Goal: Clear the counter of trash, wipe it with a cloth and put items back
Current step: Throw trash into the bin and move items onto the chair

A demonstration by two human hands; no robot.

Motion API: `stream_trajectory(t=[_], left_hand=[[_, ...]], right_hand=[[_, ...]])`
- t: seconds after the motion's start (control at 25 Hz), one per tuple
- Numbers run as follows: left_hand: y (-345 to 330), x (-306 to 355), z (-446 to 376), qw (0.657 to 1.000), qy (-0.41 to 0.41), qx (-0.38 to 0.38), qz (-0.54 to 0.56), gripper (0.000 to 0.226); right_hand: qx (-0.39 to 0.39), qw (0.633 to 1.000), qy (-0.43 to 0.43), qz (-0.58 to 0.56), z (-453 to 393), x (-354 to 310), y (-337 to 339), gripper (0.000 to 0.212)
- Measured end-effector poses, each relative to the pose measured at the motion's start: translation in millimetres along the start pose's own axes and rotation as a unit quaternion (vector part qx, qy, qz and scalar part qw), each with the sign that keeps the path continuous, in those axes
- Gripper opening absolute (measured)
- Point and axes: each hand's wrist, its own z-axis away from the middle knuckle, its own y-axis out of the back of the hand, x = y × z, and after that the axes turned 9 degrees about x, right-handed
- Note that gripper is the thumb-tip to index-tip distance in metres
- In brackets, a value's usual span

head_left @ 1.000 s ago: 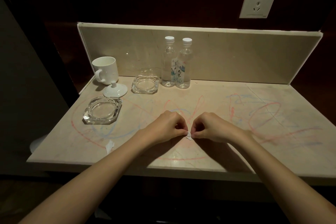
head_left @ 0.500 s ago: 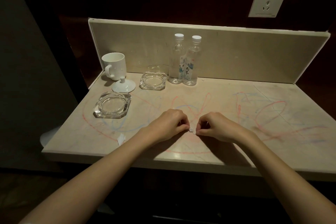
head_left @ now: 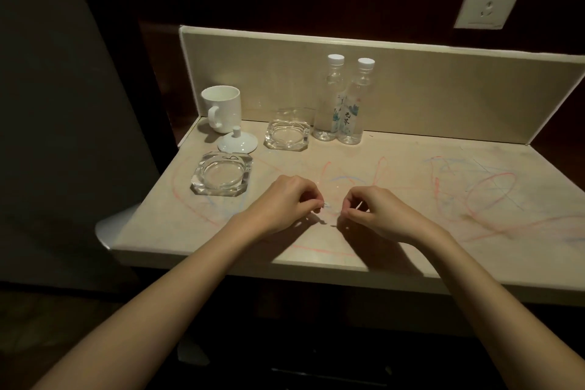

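Observation:
The beige counter (head_left: 177, 225) is scribbled over with red and blue marks. Near its front middle, my left hand (head_left: 288, 203) and my right hand (head_left: 376, 215) have curled fingers and face each other a short way apart. Each hand pinches a tiny white paper scrap (head_left: 325, 204) at its fingertips. The bits are very small and partly hidden by my fingers. A couple of white crumbs (head_left: 323, 222) lie on the counter below the gap between my hands.
At the back left stand a white mug (head_left: 223, 108) and its lid (head_left: 237, 142). Two glass ashtrays sit at the front left (head_left: 221, 172) and further back (head_left: 287, 134). Two water bottles (head_left: 343, 101) stand against the backsplash. A wall socket (head_left: 490, 0) is upper right.
My hands have drawn apart from the single scrap they pinched together. The view has shifted left. The white scrap near the front left edge no longer shows beside my left forearm.

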Motion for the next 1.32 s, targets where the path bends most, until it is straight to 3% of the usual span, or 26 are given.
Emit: stream_trajectory(t=[0.16, 0.32, 0.48, 0.64, 0.92, 1.32], left_hand=[[37, -16, 48, 0.995, 0.082, 0.035, 0.039, 0.011], [80, -33, 126, 0.975, 0.186, 0.115, 0.037, 0.010], [107, -43, 226, 0.942, 0.285, 0.177, -0.010, 0.007], [98, -58, 327, 0.901, 0.393, 0.181, -0.014, 0.008], [12, -149, 455, 0.839, 0.532, 0.118, 0.001, 0.005], [-192, -336, 557, 0.806, 0.591, 0.032, 0.019, 0.004]], right_hand=[[-0.024, 0.998, 0.050, -0.042, -9, -44, -31, 0.009], [-0.074, 0.987, 0.119, -0.080, -14, -103, -74, 0.007], [-0.154, 0.959, 0.198, -0.130, 2, -162, -131, 0.009], [-0.262, 0.926, 0.240, -0.125, 37, -201, -217, 0.012], [-0.388, 0.895, 0.203, -0.081, 92, -197, -391, 0.006], [-0.433, 0.890, 0.139, 0.030, 135, -63, -664, 0.006]])
